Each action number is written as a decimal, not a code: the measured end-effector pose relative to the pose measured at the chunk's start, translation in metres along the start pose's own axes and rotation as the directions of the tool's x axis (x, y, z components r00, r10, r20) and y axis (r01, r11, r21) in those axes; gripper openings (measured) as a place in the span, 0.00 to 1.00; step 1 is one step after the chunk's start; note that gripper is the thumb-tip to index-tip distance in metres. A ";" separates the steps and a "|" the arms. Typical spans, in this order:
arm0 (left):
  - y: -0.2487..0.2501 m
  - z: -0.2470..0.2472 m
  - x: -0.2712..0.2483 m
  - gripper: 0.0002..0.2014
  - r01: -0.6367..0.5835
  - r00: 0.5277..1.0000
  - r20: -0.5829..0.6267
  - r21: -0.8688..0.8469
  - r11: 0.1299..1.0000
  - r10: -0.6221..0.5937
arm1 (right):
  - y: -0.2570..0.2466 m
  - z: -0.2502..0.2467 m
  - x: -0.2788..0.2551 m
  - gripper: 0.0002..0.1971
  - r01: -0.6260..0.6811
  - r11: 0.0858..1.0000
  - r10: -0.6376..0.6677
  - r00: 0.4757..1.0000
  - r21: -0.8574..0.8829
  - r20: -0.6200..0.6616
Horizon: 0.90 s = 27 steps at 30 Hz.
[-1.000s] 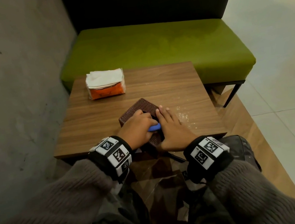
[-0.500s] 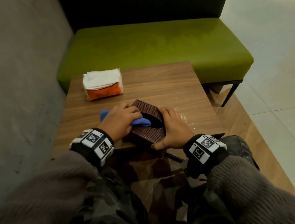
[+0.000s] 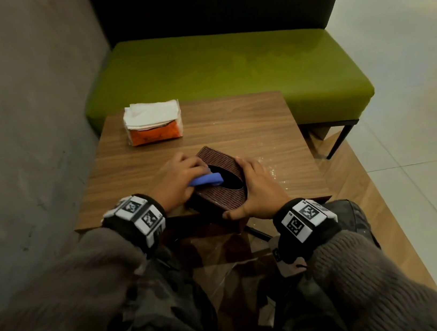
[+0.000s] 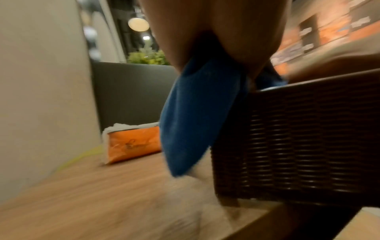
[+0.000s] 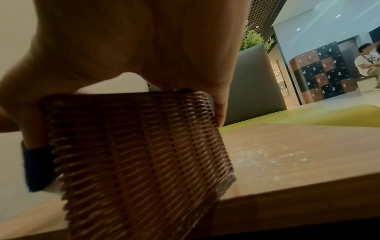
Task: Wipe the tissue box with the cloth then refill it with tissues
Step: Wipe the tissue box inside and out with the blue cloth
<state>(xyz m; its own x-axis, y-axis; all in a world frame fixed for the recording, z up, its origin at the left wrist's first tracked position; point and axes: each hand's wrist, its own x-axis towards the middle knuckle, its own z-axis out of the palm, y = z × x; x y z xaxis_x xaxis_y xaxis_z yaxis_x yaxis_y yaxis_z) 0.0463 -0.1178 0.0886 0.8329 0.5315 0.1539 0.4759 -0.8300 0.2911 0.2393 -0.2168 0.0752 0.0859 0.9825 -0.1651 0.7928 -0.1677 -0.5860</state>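
A dark brown woven tissue box (image 3: 222, 190) (image 4: 304, 146) (image 5: 139, 154) stands at the near edge of the wooden table (image 3: 234, 129), tilted and partly over the edge, its oval slot facing up. My right hand (image 3: 257, 188) grips its right side, thumb on the near corner. My left hand (image 3: 177, 181) holds a blue cloth (image 3: 206, 179) (image 4: 197, 116) against the box's left top edge beside the slot. A pack of white tissues in orange wrapping (image 3: 153, 124) (image 4: 131, 144) lies at the far left of the table.
A grey wall (image 3: 23, 122) runs along the left. A green bench (image 3: 226, 66) with a dark back stands behind the table. Pale dust or crumbs (image 3: 274, 170) speckle the tabletop right of the box. A person (image 5: 366, 61) sits far off in the right wrist view.
My left hand with the cloth has moved from the box's near right part to its left top edge. My right hand went from lying on the box top to gripping its side.
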 end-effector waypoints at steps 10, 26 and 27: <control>0.055 0.050 -0.038 0.24 0.058 0.945 -0.296 -0.266 0.962 -0.139 | -0.004 0.015 0.001 0.65 -0.068 0.997 0.072 0.992 0.041 -0.099; 0.026 0.030 -0.053 0.05 0.439 0.500 -0.359 -0.679 0.588 -0.788 | -0.024 0.013 0.007 0.71 -0.208 0.976 0.205 0.977 -0.062 -0.050; 0.030 0.024 -0.055 0.09 0.420 0.456 -0.258 -0.781 0.462 -0.851 | -0.025 0.014 0.006 0.71 -0.208 0.978 0.205 0.974 -0.016 -0.096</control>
<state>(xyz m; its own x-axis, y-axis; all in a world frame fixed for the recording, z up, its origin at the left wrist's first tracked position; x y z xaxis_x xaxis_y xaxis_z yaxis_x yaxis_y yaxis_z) 0.0213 -0.1764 0.0663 -0.0979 0.9930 0.0661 0.3487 -0.0280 0.9368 0.2114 -0.2077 0.0775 0.3045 0.9303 -0.2047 0.7672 -0.3669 -0.5261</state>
